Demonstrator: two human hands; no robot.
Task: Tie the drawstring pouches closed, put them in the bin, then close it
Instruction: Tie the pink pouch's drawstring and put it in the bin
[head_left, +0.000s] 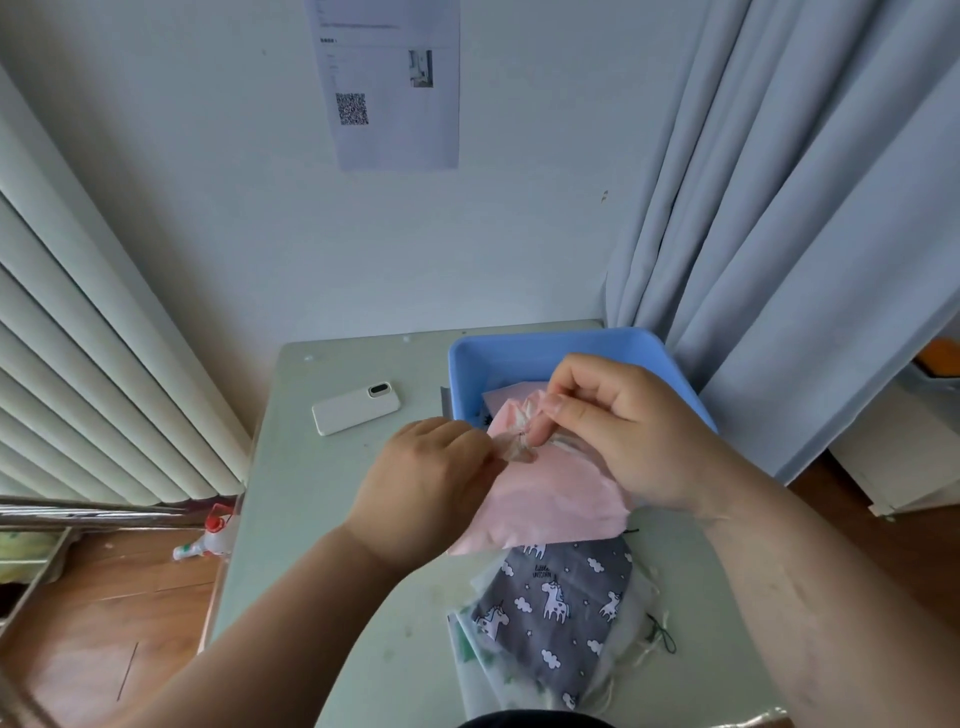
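A pink drawstring pouch (550, 499) is held above the table, its gathered neck up between both hands. My left hand (421, 483) pinches the bunched neck and string on the left side. My right hand (623, 421) pinches the string at the neck from the right, fingers curled. Behind them stands an open blue bin (467, 374) with something pink inside, partly hidden by my right hand. A grey unicorn-print pouch (556, 613) lies on a pile of other light pouches (478, 654) near the table's front edge.
A white phone (356, 408) lies on the pale green table (311, 493) left of the bin. A grey curtain (779, 234) hangs at the right, a radiator at the left. A spray bottle (208, 535) lies on the wooden floor.
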